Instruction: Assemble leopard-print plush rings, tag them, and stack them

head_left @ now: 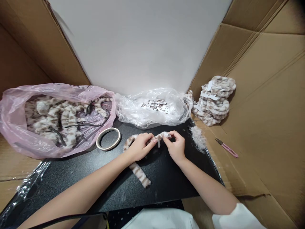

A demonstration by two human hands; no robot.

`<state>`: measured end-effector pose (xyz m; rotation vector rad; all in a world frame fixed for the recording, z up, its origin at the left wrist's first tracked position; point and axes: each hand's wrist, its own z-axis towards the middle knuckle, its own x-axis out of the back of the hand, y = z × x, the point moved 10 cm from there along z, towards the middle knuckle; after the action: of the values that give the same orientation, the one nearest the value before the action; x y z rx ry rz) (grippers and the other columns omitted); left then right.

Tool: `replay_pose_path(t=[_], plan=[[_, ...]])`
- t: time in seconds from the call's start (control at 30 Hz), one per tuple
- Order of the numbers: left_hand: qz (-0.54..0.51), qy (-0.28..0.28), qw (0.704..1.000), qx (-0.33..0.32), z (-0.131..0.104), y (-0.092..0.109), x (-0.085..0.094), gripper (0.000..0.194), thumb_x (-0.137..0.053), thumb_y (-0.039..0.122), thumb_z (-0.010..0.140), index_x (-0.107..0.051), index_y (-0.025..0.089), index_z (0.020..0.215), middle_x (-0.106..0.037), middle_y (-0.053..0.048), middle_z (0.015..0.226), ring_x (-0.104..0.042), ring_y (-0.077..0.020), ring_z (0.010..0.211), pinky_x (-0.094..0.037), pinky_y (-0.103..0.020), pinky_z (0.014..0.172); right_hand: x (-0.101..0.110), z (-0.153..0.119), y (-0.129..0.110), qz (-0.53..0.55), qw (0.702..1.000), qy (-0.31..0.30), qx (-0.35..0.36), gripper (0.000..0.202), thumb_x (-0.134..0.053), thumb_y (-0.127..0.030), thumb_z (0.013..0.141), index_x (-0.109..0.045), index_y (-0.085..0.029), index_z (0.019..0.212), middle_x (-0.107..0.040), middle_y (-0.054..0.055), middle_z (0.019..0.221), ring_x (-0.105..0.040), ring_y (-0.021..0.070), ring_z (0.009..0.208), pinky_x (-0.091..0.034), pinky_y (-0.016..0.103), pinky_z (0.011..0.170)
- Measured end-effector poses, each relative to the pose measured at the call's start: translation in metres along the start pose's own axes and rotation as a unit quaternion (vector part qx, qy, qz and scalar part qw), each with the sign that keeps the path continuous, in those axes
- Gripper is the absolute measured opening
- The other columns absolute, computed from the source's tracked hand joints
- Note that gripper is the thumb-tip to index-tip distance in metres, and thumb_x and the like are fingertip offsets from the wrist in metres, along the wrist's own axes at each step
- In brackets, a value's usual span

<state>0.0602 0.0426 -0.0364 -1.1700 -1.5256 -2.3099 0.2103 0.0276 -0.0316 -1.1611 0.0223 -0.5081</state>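
Fingers of both hands pinch the same furry striped band [139, 173], which arcs across the black mat [166, 181]: the right hand [176, 147] nips its far tip, while the left hand [139, 147] clamps it just beside, the free tail curving back toward the body (left hand nearer that tail). Behind, a pink bag [14, 127] holds more striped bands, and a clear bag [133, 111] holds small paper tags.
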Motion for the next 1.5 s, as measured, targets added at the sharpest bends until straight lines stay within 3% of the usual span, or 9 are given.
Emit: replay_pose_path(t=[0.1, 0.2, 0.37, 0.63, 0.73, 0.83, 1.07, 1.23, 1.5], plan=[[0.002, -0.023, 1.0, 0.017, 0.001, -0.002, -0.002, 0.035, -0.04, 0.039, 0.094, -0.046, 0.018, 0.067, -0.049, 0.003, 0.059, -0.047, -0.0137, 0.058, -0.032, -0.026, 0.059, 0.009, -0.001, -0.024, -0.074, 0.992, 0.029, 0.101, 0.008, -0.064, -0.012, 0.07, -0.063, -0.019, 0.068, -0.062, -0.001, 0.064, -0.054, 0.0154, 0.062, -0.043, 0.029, 0.063], [-0.101, -0.066, 0.991, 0.05, -0.001, -0.005, -0.013, 0.033, -0.037, 0.041, 0.095, -0.049, 0.018, 0.074, -0.05, 0.003, 0.059, -0.049, -0.0124, 0.054, -0.036, -0.025, 0.056, 0.0, -0.008, -0.045, -0.132, 0.973, 0.003, 0.189, 0.01, -0.065, -0.011, 0.073, -0.065, -0.02, 0.07, -0.066, 0.0, 0.065, -0.056, 0.0165, 0.065, -0.041, 0.032, 0.067], [-0.267, -0.074, 0.957, 0.086, -0.001, -0.013, -0.02, 0.03, -0.041, 0.042, 0.091, -0.053, 0.015, 0.083, -0.05, 0.002, 0.067, -0.046, -0.0106, 0.056, -0.037, -0.023, 0.054, -0.016, -0.019, -0.054, -0.175, 0.955, -0.027, 0.239, 0.012, -0.063, -0.009, 0.077, -0.069, -0.019, 0.08, -0.071, 0.001, 0.073, -0.058, 0.0173, 0.07, -0.039, 0.033, 0.07], [-0.238, -0.07, 0.966, 0.077, 0.002, -0.018, -0.019, 0.037, -0.042, 0.05, 0.091, -0.046, 0.017, 0.074, -0.038, 0.004, 0.065, -0.034, -0.0105, 0.06, -0.03, -0.022, 0.052, -0.021, -0.011, -0.041, -0.125, 0.971, -0.092, 0.181, 0.014, -0.064, -0.019, 0.082, -0.074, -0.027, 0.087, -0.07, 0.004, 0.086, -0.059, 0.0203, 0.084, -0.045, 0.037, 0.078], [-0.271, -0.089, 0.956, 0.069, 0.0, -0.016, -0.023, 0.035, -0.041, 0.049, 0.092, -0.046, 0.017, 0.078, -0.039, 0.004, 0.067, -0.033, -0.0101, 0.059, -0.03, -0.022, 0.051, -0.022, -0.001, -0.026, -0.036, 0.984, -0.137, 0.107, 0.022, -0.067, -0.022, 0.079, -0.073, -0.027, 0.099, -0.067, 0.006, 0.106, -0.059, 0.0224, 0.1, -0.048, 0.038, 0.087], [-0.293, -0.102, 0.948, 0.069, -0.001, -0.019, -0.025, 0.036, -0.043, 0.051, 0.09, -0.048, 0.017, 0.08, -0.038, 0.004, 0.065, -0.033, -0.0098, 0.057, -0.03, -0.022, 0.051, -0.034, 0.0, -0.01, 0.057, 0.973, -0.222, 0.027, 0.024, -0.065, -0.023, 0.081, -0.072, -0.025, 0.103, -0.071, 0.005, 0.097, -0.065, 0.0199, 0.088, -0.052, 0.034, 0.078], [-0.287, -0.201, 0.931, 0.099, -0.004, -0.015, -0.031, 0.055, -0.032, 0.061, 0.09, -0.054, 0.014, 0.072, -0.049, 0.0, 0.061, -0.042, -0.0112, 0.055, -0.035, -0.025, 0.053, -0.039, -0.007, -0.028, 0.062, 0.962, -0.243, 0.104, 0.015, -0.069, -0.019, 0.079, -0.076, -0.024, 0.092, -0.071, 0.006, 0.091, -0.066, 0.0193, 0.083, -0.052, 0.033, 0.076], [-0.333, -0.237, 0.907, 0.105, -0.007, -0.01, -0.039, 0.05, -0.039, 0.066, 0.086, -0.044, 0.018, 0.073, -0.032, 0.006, 0.06, -0.027, -0.0087, 0.052, -0.025, -0.023, 0.048, -0.041, -0.009, -0.032, 0.042, 0.957, -0.261, 0.116, 0.013, -0.068, -0.021, 0.081, -0.076, -0.023, 0.09, -0.069, 0.005, 0.088, -0.064, 0.0182, 0.08, -0.052, 0.031, 0.073], [-0.309, -0.231, 0.915, 0.117, -0.008, -0.022, -0.043, 0.052, -0.039, 0.069, 0.085, -0.04, 0.019, 0.071, -0.029, 0.006, 0.058, -0.025, -0.0083, 0.05, -0.023, -0.022, 0.044, -0.041, -0.002, -0.011, 0.098, 0.945, -0.311, 0.003, 0.016, -0.069, -0.022, 0.076, -0.073, -0.02, 0.091, -0.069, 0.005, 0.086, -0.063, 0.0164, 0.077, -0.052, 0.031, 0.072]])
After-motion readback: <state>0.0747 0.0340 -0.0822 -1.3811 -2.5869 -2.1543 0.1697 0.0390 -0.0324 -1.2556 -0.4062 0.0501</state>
